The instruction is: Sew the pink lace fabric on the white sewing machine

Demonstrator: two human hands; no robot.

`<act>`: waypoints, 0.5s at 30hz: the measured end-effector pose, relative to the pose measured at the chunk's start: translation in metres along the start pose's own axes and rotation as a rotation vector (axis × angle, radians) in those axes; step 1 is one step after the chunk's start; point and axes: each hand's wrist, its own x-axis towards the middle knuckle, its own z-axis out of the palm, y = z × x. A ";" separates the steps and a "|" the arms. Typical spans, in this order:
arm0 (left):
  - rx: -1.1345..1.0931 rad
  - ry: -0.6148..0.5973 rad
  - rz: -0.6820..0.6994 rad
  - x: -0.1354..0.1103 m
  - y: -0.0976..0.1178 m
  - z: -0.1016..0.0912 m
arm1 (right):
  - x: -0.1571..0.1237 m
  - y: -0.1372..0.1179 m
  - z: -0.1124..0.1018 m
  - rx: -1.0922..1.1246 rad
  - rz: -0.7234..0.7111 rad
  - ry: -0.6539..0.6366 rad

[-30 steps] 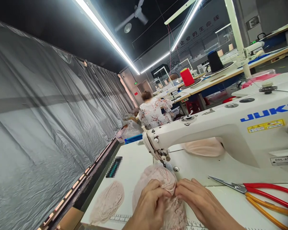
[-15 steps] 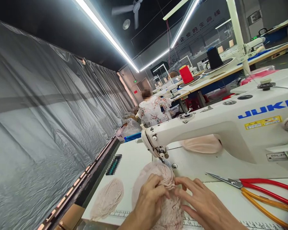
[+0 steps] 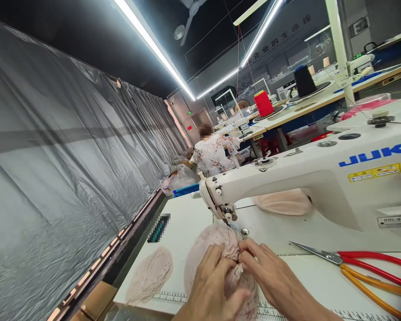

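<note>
A pink lace cup piece lies on the white table just in front of the needle of a white JUKI sewing machine. My left hand presses on its near left side with fingers gripping the fabric. My right hand pinches its right edge between thumb and forefinger. Both hands meet over the lace right below the presser foot.
Another lace piece lies to the left near the table edge. Red and orange handled scissors rest to the right. A pink padded cup sits behind the machine arm. A person in a floral top works further ahead. Grey plastic sheeting hangs on the left.
My right hand's spread fingers have closed into a pinch on the lace edge, and my left hand has slid forward over the piece.
</note>
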 end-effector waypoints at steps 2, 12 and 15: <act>0.064 0.072 0.031 0.000 -0.003 0.006 | 0.003 -0.004 -0.004 0.036 0.017 -0.018; 0.146 0.014 0.214 0.003 -0.011 -0.007 | -0.034 -0.001 0.000 -0.126 -0.103 -0.043; 0.268 -0.092 0.197 -0.002 -0.009 -0.007 | -0.040 0.000 0.023 -0.101 -0.161 -0.006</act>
